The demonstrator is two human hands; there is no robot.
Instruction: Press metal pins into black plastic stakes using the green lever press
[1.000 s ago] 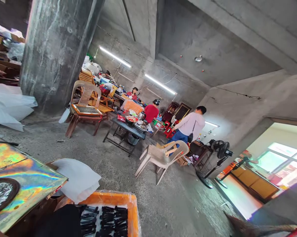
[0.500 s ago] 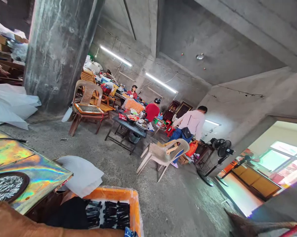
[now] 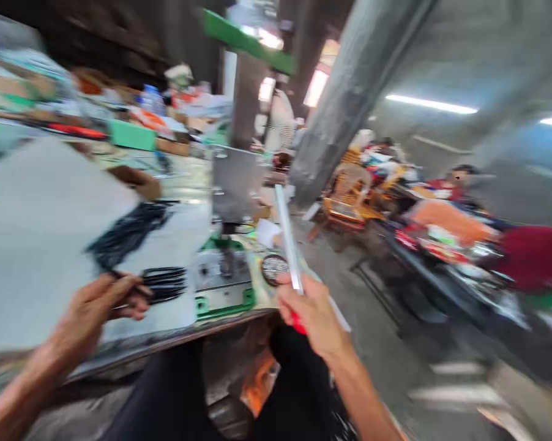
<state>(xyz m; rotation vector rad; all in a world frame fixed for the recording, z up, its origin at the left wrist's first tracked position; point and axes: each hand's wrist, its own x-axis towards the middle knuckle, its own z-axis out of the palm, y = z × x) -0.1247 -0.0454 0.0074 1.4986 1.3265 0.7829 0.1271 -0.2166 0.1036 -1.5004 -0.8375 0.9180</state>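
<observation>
My left hand (image 3: 104,300) is over the white sheet on the workbench, fingers curled and pressed together beside a small row of thin black pieces (image 3: 166,285). Blur hides what, if anything, is between the fingertips. A larger heap of the same black pieces (image 3: 131,233) lies just beyond that hand. My right hand (image 3: 310,309) is closed around the lever (image 3: 287,236) of a bench press, a silver bar with a red grip showing below the fingers. The press has a grey plate (image 3: 237,184) and a green-edged base (image 3: 225,294), standing between my two hands.
A round dark dish of small silvery pieces (image 3: 275,268) sits right of the press base. Boxes, bags and a green box (image 3: 131,135) crowd the bench's back. A concrete pillar (image 3: 349,92), a chair (image 3: 349,196) and a person in red (image 3: 533,257) are to the right.
My view has swung left and down from the room to the bench and press. Both hands now show, the right one on the lever. The orange crate has left the view.
</observation>
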